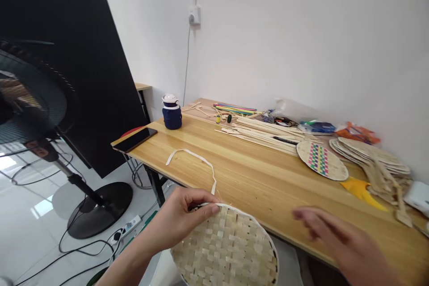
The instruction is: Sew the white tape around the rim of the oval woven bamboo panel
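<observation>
A round woven bamboo fan with white edging tape along its rim is tilted in front of me. My left hand pinches its upper rim between thumb and fingers, pressing the tape against the edge. From that grip, a loose length of white tape trails over the table. A thin thread end seems to stick up by the left fingertips. To the right, apart from the fan, my right hand is blurred over the table with its fingers drawn together. Whatever it may hold is too small or smeared to make out.
The wooden table bears a phone, a blue jug, bamboo strips and a fan with coloured weaving. Stacked fans and yellow cloth lie right. A standing electric fan is left, cables on the floor.
</observation>
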`<state>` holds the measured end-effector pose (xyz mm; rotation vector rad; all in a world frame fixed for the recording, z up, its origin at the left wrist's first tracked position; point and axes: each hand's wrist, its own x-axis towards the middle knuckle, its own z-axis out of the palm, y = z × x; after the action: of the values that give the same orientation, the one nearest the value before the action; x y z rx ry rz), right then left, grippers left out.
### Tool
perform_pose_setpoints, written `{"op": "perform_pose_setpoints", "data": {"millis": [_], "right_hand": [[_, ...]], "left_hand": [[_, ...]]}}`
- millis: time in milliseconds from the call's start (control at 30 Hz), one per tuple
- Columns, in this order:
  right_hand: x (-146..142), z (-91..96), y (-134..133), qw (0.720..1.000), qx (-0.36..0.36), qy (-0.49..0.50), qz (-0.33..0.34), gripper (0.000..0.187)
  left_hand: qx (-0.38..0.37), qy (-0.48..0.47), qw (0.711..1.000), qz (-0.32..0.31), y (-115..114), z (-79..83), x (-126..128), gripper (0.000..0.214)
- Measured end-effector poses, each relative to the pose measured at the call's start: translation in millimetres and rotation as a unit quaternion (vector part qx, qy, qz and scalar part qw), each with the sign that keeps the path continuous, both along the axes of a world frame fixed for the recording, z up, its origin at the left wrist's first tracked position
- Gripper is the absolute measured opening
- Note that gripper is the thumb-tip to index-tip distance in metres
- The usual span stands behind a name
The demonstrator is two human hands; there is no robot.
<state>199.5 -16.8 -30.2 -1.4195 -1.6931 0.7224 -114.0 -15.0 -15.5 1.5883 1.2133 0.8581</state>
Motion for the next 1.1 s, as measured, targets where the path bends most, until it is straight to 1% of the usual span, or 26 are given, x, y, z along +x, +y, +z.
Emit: {"op": "perform_pose_setpoints", "data": {"millis": [33,67,100,133,200,267,467,567,633,733,800,867,933,1000,1067,1100], "right_hand": [[-20.3,5.6,4.1,0.998,-0.040,0.014,0.048,0.025],[-40.1,10.7,8.6,0.990,-0.082,0.032,0.114,0.032],[-58.0,15.1,13.0,0.974,-0.122,0.045,0.184,0.035],[-73.0,18.5,17.2,0.960,-0.149,0.054,0.229,0.035],[-92.4,22.2,23.2,0.948,-0.184,0.081,0.248,0.030],[-99.4,23.0,25.8,0.943,-0.205,0.098,0.245,0.024],[-99.3,27.0,26.4,0.926,-0.272,0.103,0.240,0.017],[-104.3,30.3,26.9,0.920,-0.290,0.104,0.241,0.013],[-108.4,29.6,28.8,0.916,-0.304,0.122,0.233,0.011],[-114.5,22.1,39.6,0.904,-0.311,0.197,0.216,0.011],[-118.2,14.7,53.4,0.897,-0.294,0.284,0.170,0.015],[-119.5,7.9,69.6,0.884,-0.271,0.367,0.102,0.022],[-115.0,3.0,82.6,0.868,-0.263,0.417,0.065,0.031],[-100.7,-0.2,87.7,0.852,-0.260,0.451,0.059,0.041],[-74.9,-3.1,83.5,0.840,-0.248,0.479,0.055,0.049],[-58.3,-4.6,78.5,0.833,-0.236,0.500,0.034,0.050]], "left_hand": [[-0.005,0.002,1.000,-0.014,-0.1,0.5,3.0,0.026],[-0.010,0.003,1.000,-0.028,0.1,0.6,5.8,0.025],[-0.015,0.005,0.999,-0.042,0.5,0.5,8.4,0.024],[-0.020,0.009,0.998,-0.054,1.0,0.2,10.5,0.023],[-0.029,0.019,0.997,-0.072,1.7,-0.9,13.1,0.022],[-0.035,0.030,0.996,-0.075,1.7,-2.0,13.9,0.023],[-0.031,0.043,0.996,-0.072,0.6,-0.4,14.4,0.023],[-0.023,0.058,0.996,-0.064,1.4,1.5,16.0,0.023],[-0.032,0.056,0.997,-0.053,1.8,0.6,16.4,0.023],[-0.067,0.013,0.997,-0.038,2.7,-5.0,14.9,0.023],[-0.088,-0.022,0.995,-0.036,4.4,-10.6,12.3,0.026],[-0.103,-0.048,0.993,-0.033,7.9,-16.2,8.6,0.031],[-0.120,-0.083,0.989,-0.018,13.1,-20.8,4.4,0.033],[-0.145,-0.129,0.981,0.008,18.8,-24.2,0.0,0.032],[-0.166,-0.175,0.970,0.030,23.6,-26.6,-4.3,0.031],[-0.172,-0.195,0.965,0.040,25.3,-27.6,-6.3,0.031]]}}
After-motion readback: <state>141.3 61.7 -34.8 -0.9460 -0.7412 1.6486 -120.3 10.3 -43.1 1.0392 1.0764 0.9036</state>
